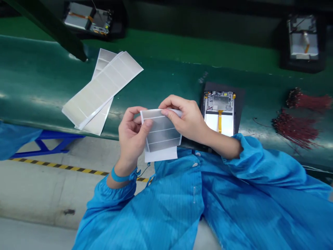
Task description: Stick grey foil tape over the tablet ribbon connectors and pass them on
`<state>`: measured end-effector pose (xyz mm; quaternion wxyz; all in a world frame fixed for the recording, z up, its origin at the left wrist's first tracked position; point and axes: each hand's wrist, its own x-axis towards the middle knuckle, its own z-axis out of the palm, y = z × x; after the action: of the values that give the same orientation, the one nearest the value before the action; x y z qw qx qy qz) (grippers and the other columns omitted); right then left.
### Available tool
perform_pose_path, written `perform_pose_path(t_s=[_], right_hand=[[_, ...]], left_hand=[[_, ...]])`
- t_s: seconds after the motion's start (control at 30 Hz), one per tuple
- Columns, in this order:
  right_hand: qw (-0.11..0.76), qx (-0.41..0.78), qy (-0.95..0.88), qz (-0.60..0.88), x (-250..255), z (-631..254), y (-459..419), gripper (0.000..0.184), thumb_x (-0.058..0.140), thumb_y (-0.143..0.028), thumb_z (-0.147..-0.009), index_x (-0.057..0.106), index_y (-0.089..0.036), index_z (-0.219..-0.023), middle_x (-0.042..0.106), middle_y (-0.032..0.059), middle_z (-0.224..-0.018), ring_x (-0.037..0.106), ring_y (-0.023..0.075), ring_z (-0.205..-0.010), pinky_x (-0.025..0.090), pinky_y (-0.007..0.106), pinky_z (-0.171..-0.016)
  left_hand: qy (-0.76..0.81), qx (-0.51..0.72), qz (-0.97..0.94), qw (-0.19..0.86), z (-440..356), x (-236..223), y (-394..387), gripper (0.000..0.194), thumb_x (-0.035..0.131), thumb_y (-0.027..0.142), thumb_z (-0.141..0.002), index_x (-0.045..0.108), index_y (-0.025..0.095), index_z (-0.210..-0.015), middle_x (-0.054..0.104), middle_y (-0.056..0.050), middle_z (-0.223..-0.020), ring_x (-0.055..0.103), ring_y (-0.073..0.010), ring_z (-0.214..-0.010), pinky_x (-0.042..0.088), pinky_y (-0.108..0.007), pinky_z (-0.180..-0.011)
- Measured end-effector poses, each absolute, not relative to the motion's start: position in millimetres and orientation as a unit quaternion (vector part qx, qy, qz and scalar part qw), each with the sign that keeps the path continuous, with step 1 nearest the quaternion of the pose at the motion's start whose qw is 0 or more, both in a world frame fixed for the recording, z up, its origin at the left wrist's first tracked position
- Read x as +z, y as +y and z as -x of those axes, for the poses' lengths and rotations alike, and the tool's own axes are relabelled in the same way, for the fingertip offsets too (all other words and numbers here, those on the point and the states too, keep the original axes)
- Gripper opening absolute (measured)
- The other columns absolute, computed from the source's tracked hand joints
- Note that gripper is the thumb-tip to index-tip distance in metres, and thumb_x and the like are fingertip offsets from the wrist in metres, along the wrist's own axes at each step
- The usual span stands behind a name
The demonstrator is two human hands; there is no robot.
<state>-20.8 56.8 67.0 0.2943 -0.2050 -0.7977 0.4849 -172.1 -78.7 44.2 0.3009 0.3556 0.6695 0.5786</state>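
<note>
Between my two hands I hold a sheet of silvery-grey rectangular stickers [163,135] on white backing, in front of my chest at the bench edge. My left hand [134,133] pinches its left side, thumb on top. At the top right edge my right hand [186,118] has thumb and fingers closed on the sheet; whether a sticker is lifted there I cannot tell. Just right of that hand lies an opened electronic device [220,107] on a dark pad, with a circuit board, orange tape and a silver lower part, its bottom partly hidden by my forearm.
More sticker sheets [104,88] lie crossed on the green bench [166,80] at left. Bundles of dark red wires [296,128] rest at right. Further opened devices sit on dark blocks at the back left [88,21] and back right [304,38]. A dark bar [57,31] slants in at upper left.
</note>
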Motion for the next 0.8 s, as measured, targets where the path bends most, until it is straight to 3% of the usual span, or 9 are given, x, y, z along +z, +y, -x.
perform_pose_path(t_s=[0.17,0.33,0.43,0.53,0.63,0.7,0.8], right_hand=[[0.351,0.325,-0.843,0.246,58,19,53,0.018,0.057,-0.025,-0.105,0.073,-0.02,-0.098,0.074,0.0055,-0.103,0.066,0.0201,-0.1,0.045,0.036,-0.089],[0.394,0.178,-0.874,0.224,45,18,53,0.022,0.054,-0.026,-0.109,0.074,-0.025,-0.102,0.076,0.0033,-0.104,0.066,0.0196,-0.097,0.038,0.042,-0.093],[0.409,0.141,-0.876,0.213,41,17,53,0.025,0.049,-0.022,-0.108,0.071,-0.024,-0.096,0.075,0.0039,-0.112,0.063,0.0213,-0.105,0.037,0.044,-0.095],[0.386,0.158,-0.882,0.221,43,17,51,0.028,0.045,-0.026,-0.109,0.065,-0.021,-0.09,0.07,0.0066,-0.112,0.059,0.0238,-0.106,0.039,0.046,-0.096],[0.336,0.225,-0.88,0.248,56,16,48,0.027,0.043,-0.032,-0.109,0.06,-0.021,-0.091,0.063,0.0085,-0.109,0.057,0.0256,-0.107,0.044,0.048,-0.098],[0.335,0.26,-0.863,0.274,71,10,48,0.024,0.045,-0.032,-0.108,0.059,-0.021,-0.091,0.061,0.0091,-0.109,0.057,0.0252,-0.107,0.047,0.048,-0.098],[0.386,0.289,-0.829,0.282,95,-12,54,0.02,0.052,-0.031,-0.106,0.059,-0.021,-0.09,0.059,0.009,-0.107,0.058,0.0227,-0.11,0.05,0.044,-0.102]], left_hand=[[0.656,0.626,-0.325,0.27,156,48,-71,0.027,0.084,0.045,-0.09,0.081,0.021,-0.103,0.073,-0.001,-0.075,0.062,-0.0101,-0.059,0.046,-0.021,-0.053],[0.671,0.636,-0.315,0.214,147,44,-65,0.025,0.081,0.044,-0.093,0.082,0.021,-0.103,0.069,0.001,-0.068,0.061,-0.0091,-0.058,0.046,-0.019,-0.052],[0.67,0.627,-0.333,0.214,142,42,-65,0.026,0.079,0.044,-0.095,0.079,0.02,-0.105,0.072,0.0,-0.076,0.064,-0.0094,-0.063,0.049,-0.019,-0.056],[0.667,0.59,-0.404,0.209,141,39,-65,0.043,0.084,0.042,-0.09,0.071,0.022,-0.125,0.077,-0.004,-0.101,0.07,-0.0123,-0.075,0.055,-0.021,-0.064],[0.706,0.493,-0.488,0.143,152,34,-61,0.061,0.082,0.038,-0.089,0.059,0.025,-0.145,0.074,-0.005,-0.117,0.063,-0.0089,-0.065,0.05,-0.022,-0.058],[0.733,0.42,-0.526,0.098,170,31,-55,0.069,0.081,0.037,-0.088,0.054,0.025,-0.151,0.074,-0.005,-0.115,0.055,-0.0075,-0.057,0.046,-0.024,-0.056],[0.771,0.325,-0.543,0.074,209,26,-43,0.088,0.085,0.047,-0.082,0.047,0.02,-0.157,0.069,0.0,-0.089,0.049,-0.0094,-0.053,0.046,-0.029,-0.057]])
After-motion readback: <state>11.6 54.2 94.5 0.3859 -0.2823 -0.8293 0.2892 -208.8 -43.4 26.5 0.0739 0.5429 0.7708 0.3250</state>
